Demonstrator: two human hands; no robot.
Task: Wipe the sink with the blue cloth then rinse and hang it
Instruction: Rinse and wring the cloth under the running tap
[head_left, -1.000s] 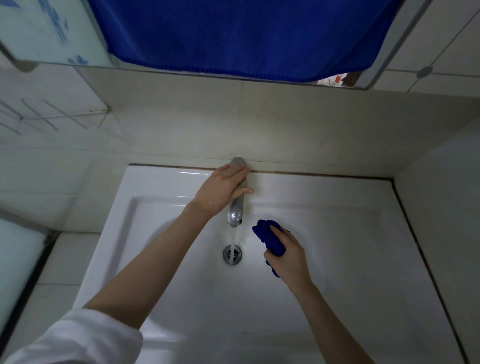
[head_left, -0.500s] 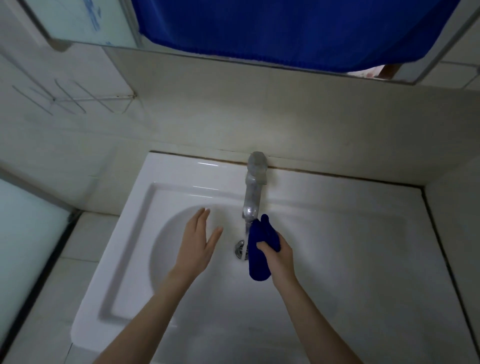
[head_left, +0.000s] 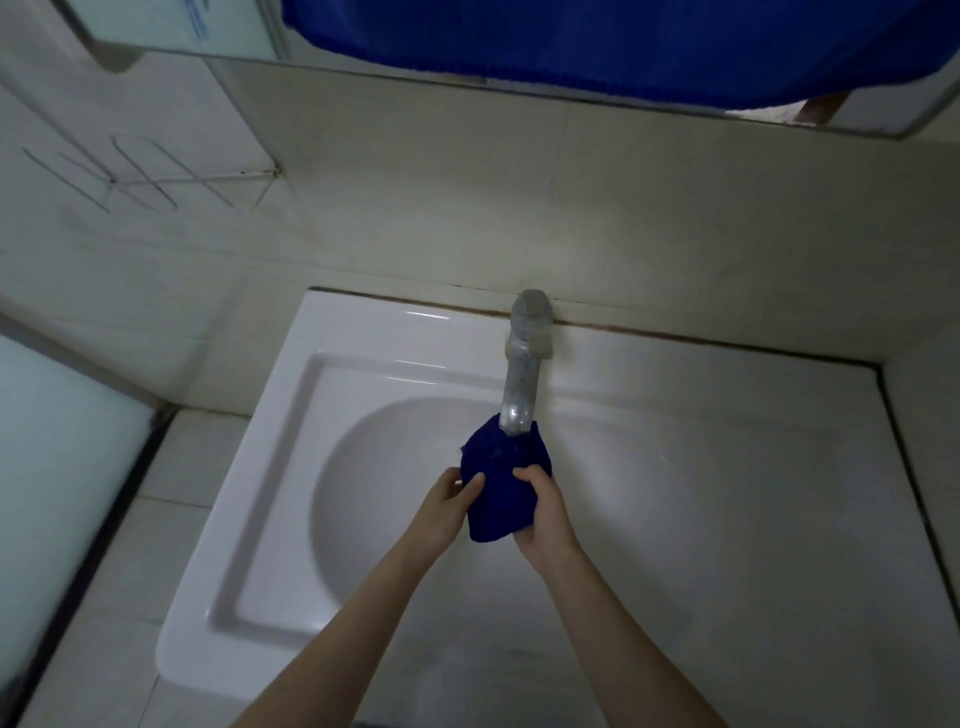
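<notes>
The small dark blue cloth (head_left: 501, 478) hangs bunched directly under the spout of the metal tap (head_left: 522, 374), over the bowl of the white sink (head_left: 291, 426). My left hand (head_left: 447, 506) grips the cloth's left side and my right hand (head_left: 543, 514) grips its right side. The cloth hides the drain and any water stream.
A large blue towel (head_left: 597, 41) hangs along the top of the view above a mirror edge. A wire rack (head_left: 140, 176) is fixed to the tiled wall at the left. A tiled ledge (head_left: 753, 493) runs to the right of the bowl, with a wall beyond it.
My left hand left the tap handle, came down over the bowl and took hold of the cloth. My right hand carried the cloth under the spout. The view shifted right.
</notes>
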